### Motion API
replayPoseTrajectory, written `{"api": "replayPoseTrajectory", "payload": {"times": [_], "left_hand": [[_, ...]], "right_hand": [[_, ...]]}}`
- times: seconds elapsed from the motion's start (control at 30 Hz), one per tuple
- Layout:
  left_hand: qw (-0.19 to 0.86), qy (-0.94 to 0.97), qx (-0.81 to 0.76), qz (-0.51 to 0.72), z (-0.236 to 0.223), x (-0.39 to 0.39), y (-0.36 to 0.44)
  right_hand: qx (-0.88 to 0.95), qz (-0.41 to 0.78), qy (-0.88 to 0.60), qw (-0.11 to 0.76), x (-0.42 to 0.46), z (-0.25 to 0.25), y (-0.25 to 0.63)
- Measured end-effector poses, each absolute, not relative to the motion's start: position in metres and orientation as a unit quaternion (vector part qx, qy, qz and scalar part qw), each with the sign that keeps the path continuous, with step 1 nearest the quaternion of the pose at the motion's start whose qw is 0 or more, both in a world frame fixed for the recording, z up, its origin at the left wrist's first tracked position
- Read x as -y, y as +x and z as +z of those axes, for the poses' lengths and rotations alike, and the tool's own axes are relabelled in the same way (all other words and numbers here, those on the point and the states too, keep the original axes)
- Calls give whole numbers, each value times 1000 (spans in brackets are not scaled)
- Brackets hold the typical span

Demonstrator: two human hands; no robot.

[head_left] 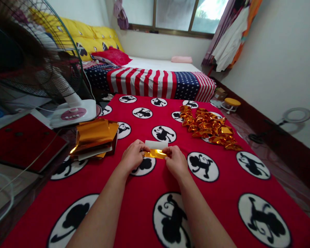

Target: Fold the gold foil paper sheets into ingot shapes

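Observation:
A sheet of gold foil paper lies between my hands on the red cloth, its near part folded up so the shiny side shows, with a strip of its white back beyond the fold. My left hand pinches its left end, fingers closed. At the right end, my right hand grips the same sheet between thumb and fingers. To the left sits a stack of gold foil sheets. Several folded gold foil pieces stand in rows at the far right of the cloth.
The red cloth carries round monkey prints. An electric fan stands left, beside a dark red panel. A bed with a star-and-stripe cover is behind. A yellow stool and a ring light are at right.

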State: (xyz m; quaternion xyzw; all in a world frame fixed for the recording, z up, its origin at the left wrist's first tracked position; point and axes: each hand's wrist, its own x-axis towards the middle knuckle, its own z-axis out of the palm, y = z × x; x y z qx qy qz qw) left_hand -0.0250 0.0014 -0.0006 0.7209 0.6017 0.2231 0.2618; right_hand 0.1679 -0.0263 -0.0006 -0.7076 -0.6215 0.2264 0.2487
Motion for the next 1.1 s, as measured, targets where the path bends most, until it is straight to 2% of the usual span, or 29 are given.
{"api": "replayPoseTrajectory", "payload": {"times": [0.2,0.37,0.43,0.77,0.9,1.1], "left_hand": [[244,707,-630,209,8,2,-16],[108,689,-690,193,10,14,8],[92,690,-692,190,9,16,10],[225,711,-633,206,4,1,-19],[227,709,-633,212,1,0,-20],[225,708,-634,213,2,2,-19]], "right_hand": [[621,212,-713,246,27,1,166],[624,208,-711,250,28,2,164],[624,207,-710,253,29,1,164],[619,211,-716,244,29,5,166],[624,197,-721,226,30,7,161],[622,112,-744,215,33,7,143]]}}
